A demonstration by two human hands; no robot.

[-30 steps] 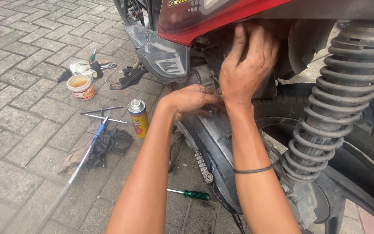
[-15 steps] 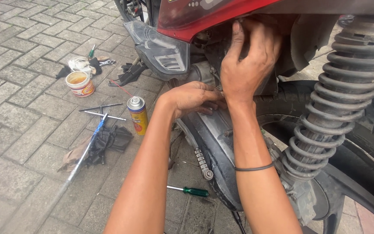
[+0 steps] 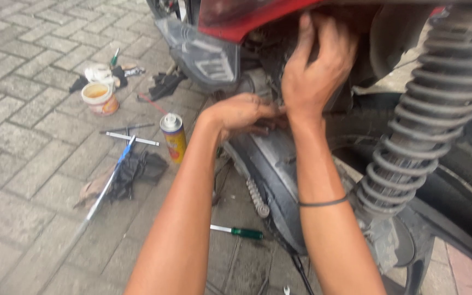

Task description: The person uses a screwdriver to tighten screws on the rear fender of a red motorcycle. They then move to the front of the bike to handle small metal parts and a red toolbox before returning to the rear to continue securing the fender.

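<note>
Scooter underside (image 3: pixel 279 158): right hand (image 3: pixel 315 71) reaching up under the red panel (image 3: pixel 230 24), left hand (image 3: pixel 241 114) just below pressing the engine casing, either grip's state impossible to tell; judgement: working slowly by feel, left bracing.

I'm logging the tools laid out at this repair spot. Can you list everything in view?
Scooter: one, red and black, top right.
Shock spring: one, grey, right.
Rear tyre: one, black, right.
Spray can: one, yellow, upright on paving.
Tub: one, orange-filled, upper left.
Screwdriver: one, green handle, under scooter.
Rags: dark, left.
Left hand: at engine casing.
Right hand: under red panel.
</note>
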